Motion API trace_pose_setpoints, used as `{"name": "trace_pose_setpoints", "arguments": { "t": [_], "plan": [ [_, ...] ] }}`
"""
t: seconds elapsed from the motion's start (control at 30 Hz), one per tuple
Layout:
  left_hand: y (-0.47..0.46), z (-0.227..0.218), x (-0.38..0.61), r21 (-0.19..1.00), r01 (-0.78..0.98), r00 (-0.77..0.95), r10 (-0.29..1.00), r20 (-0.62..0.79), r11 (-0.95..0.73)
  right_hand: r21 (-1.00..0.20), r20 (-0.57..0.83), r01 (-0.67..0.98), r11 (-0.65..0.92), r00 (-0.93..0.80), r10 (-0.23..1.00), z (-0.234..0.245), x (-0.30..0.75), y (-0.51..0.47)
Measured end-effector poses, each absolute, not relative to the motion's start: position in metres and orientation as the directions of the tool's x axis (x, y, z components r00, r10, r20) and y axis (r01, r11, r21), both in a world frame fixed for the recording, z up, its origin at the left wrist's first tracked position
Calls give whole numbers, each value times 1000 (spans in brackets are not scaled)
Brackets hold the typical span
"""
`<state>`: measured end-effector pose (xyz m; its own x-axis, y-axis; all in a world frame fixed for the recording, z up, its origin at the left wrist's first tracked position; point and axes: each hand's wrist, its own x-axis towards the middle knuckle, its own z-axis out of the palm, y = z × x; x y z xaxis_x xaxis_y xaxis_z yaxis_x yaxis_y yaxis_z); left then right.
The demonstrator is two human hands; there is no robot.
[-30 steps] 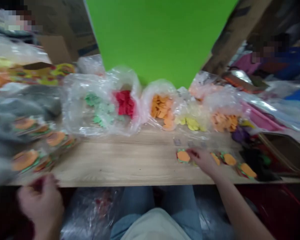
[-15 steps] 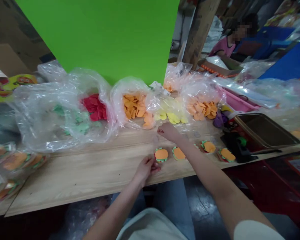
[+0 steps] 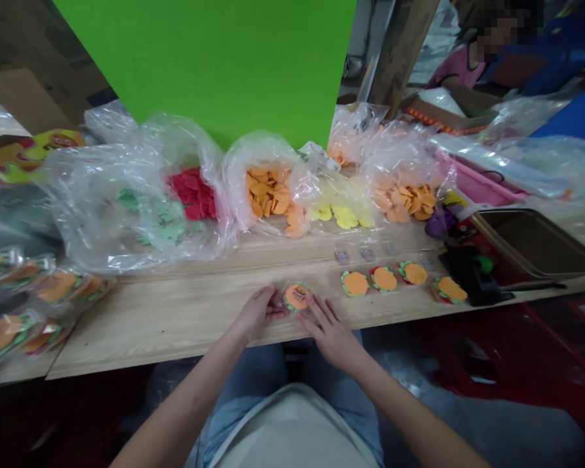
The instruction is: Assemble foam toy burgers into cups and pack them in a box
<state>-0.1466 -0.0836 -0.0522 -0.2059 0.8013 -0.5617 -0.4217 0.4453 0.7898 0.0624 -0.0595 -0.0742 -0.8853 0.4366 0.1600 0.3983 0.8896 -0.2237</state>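
Both bare hands meet near the front edge of a pale wood-grain table, around a round orange craft burger piece with a green frilled rim and a small printed label on its top. The left hand comes in from the left, its fingers bunched narrowly against the piece's left edge; at this size, it is hard to tell whether they grip the piece or only touch a clear wrapper around it. The right hand lies to the lower right, with its fingers spread wide and holding nothing, their tips close to the piece. Farther right stands a row of four orange-and-green burger pieces, with three small clear packets just behind it. Along the back sit clear plastic bags of red cutouts, orange cutouts and yellow cutouts. The step in hand appears to be finishing this single piece, and the next move calls for a secure hold on its edge, keeping the label and frilled rim undisturbed. Clear plastic packs of finished-looking burger pieces lie at the table's left end.
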Motion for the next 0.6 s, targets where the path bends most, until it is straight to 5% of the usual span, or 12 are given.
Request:
{"name": "trace_pose_setpoints", "arguments": {
  "t": [0.13,0.2,0.3,0.43,0.6],
  "plan": [
    [-90,-56,-139,858,-378,-312,825,-471,347,-394,236,410,822,-820,522,-65,55,-58],
    [-95,-56,-137,875,-350,-319,835,-448,335,-556,273,473,684,-673,688,-56,49,-47],
    [-107,-49,-134,873,-309,-229,861,-454,378,-728,90,573,377,-465,881,-46,37,-26],
    [-127,-35,-131,862,-243,-108,871,-480,445,-770,-184,573,280,-620,763,-49,21,-24],
    [-139,-24,-130,863,-162,-44,870,-492,479,-862,-116,445,243,-639,760,-57,19,-45]
  ]
}}
